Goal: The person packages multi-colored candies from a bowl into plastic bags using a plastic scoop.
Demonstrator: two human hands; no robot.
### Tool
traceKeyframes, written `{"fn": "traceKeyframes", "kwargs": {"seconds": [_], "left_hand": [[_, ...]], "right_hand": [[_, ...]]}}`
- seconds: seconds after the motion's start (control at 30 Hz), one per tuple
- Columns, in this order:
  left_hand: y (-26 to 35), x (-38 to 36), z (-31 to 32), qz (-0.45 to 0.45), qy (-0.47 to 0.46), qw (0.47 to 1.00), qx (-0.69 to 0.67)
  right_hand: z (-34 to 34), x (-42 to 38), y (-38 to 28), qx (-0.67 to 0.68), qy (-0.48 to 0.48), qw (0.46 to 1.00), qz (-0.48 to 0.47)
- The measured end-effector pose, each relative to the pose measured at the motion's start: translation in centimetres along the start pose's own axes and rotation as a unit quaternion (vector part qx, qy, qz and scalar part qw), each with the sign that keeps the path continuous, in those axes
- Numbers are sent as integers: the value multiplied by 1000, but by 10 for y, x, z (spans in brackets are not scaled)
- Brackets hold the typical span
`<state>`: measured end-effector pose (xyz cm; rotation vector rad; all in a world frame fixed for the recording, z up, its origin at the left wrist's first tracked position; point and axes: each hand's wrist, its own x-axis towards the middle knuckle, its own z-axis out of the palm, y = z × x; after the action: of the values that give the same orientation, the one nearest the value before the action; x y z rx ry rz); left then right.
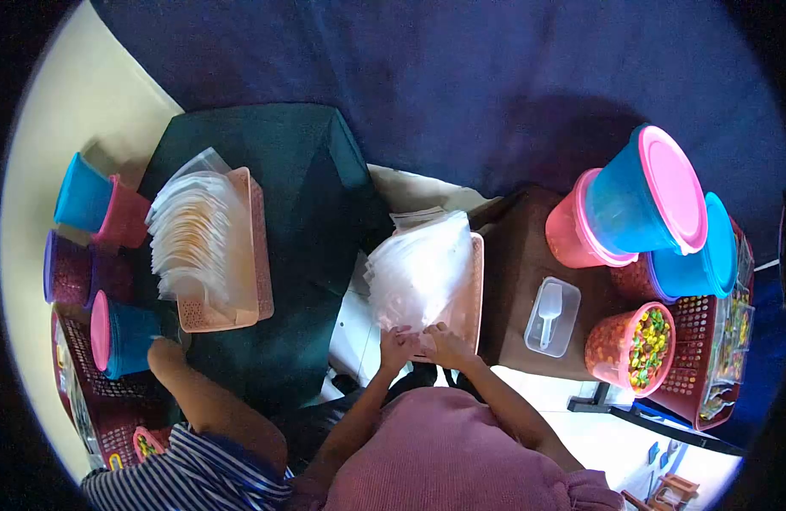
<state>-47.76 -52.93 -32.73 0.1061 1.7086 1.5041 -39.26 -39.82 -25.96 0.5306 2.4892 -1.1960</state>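
Observation:
A stack of clear plastic bags point(427, 264) lies fanned out in a pink basket point(477, 281) in front of me. At the near end of the stack, my left hand point(398, 349) has its fingers closed on the edge of a plastic bag. Close beside it on the right, my right hand point(448, 346) is also closed at the bag's edge, fingers bent. The fingertips are small in view, so how many layers they pinch cannot be made out.
On the right, a brown-covered table holds a clear tub point(553, 319) with a white scoop point(549, 313), a pink tub of colourful candies point(648, 349) and stacked lidded tubs point(640, 196). On the left are another basket of bags point(261, 281), more tubs point(124, 336) and a co-worker's arm point(214, 409).

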Motion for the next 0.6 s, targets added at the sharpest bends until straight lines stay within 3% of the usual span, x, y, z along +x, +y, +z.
{"fn": "traceKeyframes", "kwargs": {"seconds": [0.03, 0.23, 0.47, 0.53, 0.6], "left_hand": [[9, -2, 3, 5, -39, 999, -17], [14, -3, 6, 95, -60, 994, -16], [42, -2, 19, 75, -79, 993, 35], [49, -2, 23, 113, -119, 986, 25], [63, -11, 33, 133, -105, 984, 59]], "right_hand": [[4, 1, 4, 13, 32, 999, 5], [9, -1, 11, 60, 139, 988, -14], [1, -14, 5, -20, 193, 980, -42], [6, -10, 12, 90, 149, 984, -29], [4, -14, 16, 131, 199, 970, -41]]}}
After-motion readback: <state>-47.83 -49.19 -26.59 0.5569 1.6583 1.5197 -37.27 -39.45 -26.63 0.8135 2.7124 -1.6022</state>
